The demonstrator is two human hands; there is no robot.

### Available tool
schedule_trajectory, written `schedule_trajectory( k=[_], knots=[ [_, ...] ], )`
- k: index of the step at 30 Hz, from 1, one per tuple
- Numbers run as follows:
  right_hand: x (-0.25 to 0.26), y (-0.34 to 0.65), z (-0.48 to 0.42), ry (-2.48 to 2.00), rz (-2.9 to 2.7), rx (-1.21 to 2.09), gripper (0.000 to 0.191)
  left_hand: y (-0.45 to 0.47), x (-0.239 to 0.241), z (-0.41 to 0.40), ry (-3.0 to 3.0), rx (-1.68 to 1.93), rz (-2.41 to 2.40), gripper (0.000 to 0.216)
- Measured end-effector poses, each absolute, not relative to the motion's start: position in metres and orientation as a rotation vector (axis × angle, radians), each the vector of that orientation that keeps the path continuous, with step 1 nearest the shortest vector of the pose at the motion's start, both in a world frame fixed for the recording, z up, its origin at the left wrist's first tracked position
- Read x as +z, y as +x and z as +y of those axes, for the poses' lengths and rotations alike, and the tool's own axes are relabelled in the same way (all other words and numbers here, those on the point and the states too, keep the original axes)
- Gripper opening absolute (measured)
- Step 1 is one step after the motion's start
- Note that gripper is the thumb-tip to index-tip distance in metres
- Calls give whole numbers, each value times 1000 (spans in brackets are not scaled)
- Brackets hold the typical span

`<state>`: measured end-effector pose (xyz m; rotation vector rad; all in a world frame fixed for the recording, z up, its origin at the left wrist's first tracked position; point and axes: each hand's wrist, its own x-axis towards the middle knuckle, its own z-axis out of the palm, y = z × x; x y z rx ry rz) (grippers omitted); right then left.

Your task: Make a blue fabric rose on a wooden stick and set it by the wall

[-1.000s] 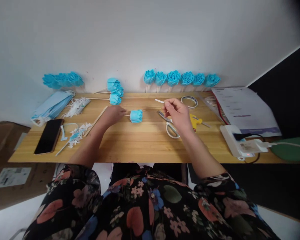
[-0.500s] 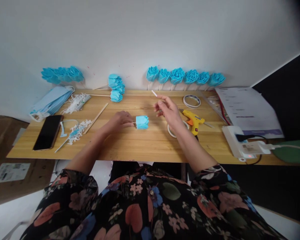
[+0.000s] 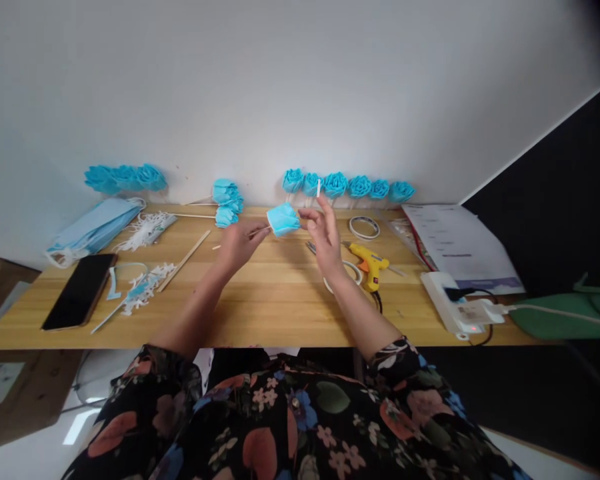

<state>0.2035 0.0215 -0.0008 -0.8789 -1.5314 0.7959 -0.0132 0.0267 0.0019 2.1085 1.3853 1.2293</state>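
My left hand (image 3: 240, 248) is closed around the thin stick stem of a blue flower (image 3: 283, 219), which is tilted above the table. The flower's petals look like folded mask fabric. My right hand (image 3: 325, 240) is at the petals, its fingers apart; whether they touch the flower I cannot tell. A short white strip (image 3: 319, 187), perhaps tape, stands up from the tip of its index finger. Partly behind my right wrist lie a roll of white tape (image 3: 356, 267) and scissors (image 3: 311, 247). A yellow glue gun (image 3: 373, 263) rests just right of them.
Finished blue flowers (image 3: 336, 185) lean against the wall, with others (image 3: 226, 200) at left. A second tape roll (image 3: 365, 228), face masks (image 3: 93, 227), phone (image 3: 81, 291), wooden sticks (image 3: 184, 261) and fringed white pieces (image 3: 143, 232) lie about. A power strip (image 3: 443, 303) and papers (image 3: 463, 247) are right.
My left hand has lifted the blue flower from near the tabletop and tilted it. My right hand has come closer to it, the white strip now upright on its fingertip. The view has shifted.
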Motion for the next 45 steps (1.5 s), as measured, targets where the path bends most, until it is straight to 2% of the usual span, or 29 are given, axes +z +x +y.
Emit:
schedule_trajectory(
  k=[6, 10, 17, 26, 31, 34, 37, 39, 45],
  knots=[
    [-15, 207, 16, -917, -1657, 716, 74, -13, -24, 24, 2016, 1198, 1379, 32],
    [-16, 203, 15, -894, -1677, 636, 79, -13, -25, 19, 2019, 1202, 1363, 33],
    [-17, 200, 14, -1169, -1656, 590, 91, -4, -23, 11, 2001, 1201, 1296, 30],
    [-17, 199, 13, -1254, -1631, 599, 88, 2, -13, 7, 1836, 1201, 1174, 35],
    [-18, 196, 10, -1215, -1712, 586, 89, 3, -15, 8, 1741, 1258, 1229, 30],
    [-13, 200, 7, -1208, -1753, 526, 75, 2, -19, 11, 1733, 1326, 1275, 26],
    [-6, 208, 5, -1183, -1759, 369, 38, 1, -20, 12, 1759, 1388, 1323, 23],
    [-1, 212, 3, -1136, -1770, 281, 23, 0, -19, 12, 1794, 1401, 1351, 22],
    [-4, 208, 5, -1009, -1944, 186, 14, 0, -18, 8, 1930, 1380, 1387, 20]
  ],
)
